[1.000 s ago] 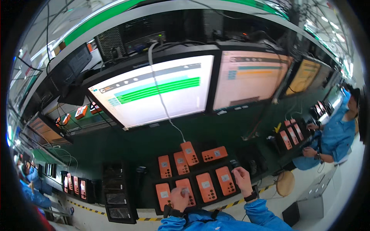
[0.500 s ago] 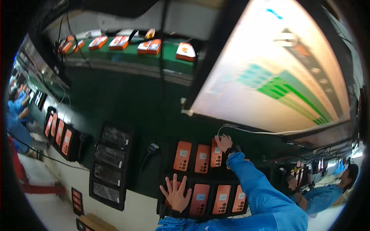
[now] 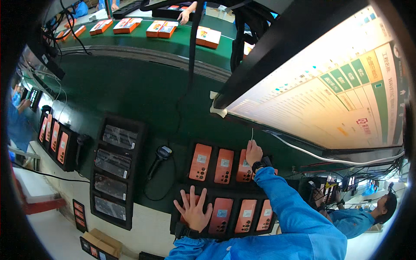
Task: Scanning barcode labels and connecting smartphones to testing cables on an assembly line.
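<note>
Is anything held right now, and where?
Right hand seems to pinch the white cable near its lower end; left hand is spread over an orange phone, gripping nothing.

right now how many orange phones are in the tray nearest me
4: one orange phone mostly hidden under the left hand, then a second, third and fourth in a row to its right.

Glaring screen (image 3: 333, 93), dark fisheye rim
</note>
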Tool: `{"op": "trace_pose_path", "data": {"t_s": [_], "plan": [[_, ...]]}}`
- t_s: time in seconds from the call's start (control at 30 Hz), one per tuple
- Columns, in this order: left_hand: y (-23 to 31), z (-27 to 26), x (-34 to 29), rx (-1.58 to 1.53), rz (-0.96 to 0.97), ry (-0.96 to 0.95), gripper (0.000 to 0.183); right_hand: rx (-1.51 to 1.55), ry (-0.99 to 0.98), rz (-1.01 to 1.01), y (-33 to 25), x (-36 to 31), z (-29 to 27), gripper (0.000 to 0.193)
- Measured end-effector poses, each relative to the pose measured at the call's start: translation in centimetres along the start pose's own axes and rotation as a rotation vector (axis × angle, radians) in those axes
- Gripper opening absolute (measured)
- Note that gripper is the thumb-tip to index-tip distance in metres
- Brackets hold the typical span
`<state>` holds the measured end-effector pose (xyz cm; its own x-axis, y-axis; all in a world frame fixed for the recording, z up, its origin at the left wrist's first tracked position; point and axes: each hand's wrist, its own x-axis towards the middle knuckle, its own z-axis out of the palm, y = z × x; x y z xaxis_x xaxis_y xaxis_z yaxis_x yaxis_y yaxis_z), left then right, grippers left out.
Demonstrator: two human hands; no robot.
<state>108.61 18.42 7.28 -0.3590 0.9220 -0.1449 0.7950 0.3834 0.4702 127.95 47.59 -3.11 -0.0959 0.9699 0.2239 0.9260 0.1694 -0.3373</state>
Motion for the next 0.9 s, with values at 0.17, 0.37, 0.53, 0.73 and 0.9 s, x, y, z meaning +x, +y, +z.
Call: {"op": "trace_pose_path", "data": {"t_s": [0.17,0.37,0.53,0.73,0.9], "plan": [[0.2,0.3,0.0,0.004,0.021,0.031,0.059,0.036,-0.073,0.066,1.7,-1.1,1.4,0.025],[0.5,0.4,0.1,0.062,0.035,0.066,0.059,0.084,0.163,-0.012,1.3,-1.6,-1.0,0.023],[1.0,0.0,-0.1,0.092,0.065,0.084,0.062,0.573,-0.014,0.08,1.8,-4.1,-4.9,0.028],[0.4,0.7,-0.7,0.149,0.087,0.142,0.062,1.118,-0.443,0.156,-2.8,-13.1,-11.9,0.039],[0.4,0.7,-0.9,0.101,0.074,0.143,0.064,1.386,-0.525,0.231,-5.5,-20.8,-12.2,0.039]]}}
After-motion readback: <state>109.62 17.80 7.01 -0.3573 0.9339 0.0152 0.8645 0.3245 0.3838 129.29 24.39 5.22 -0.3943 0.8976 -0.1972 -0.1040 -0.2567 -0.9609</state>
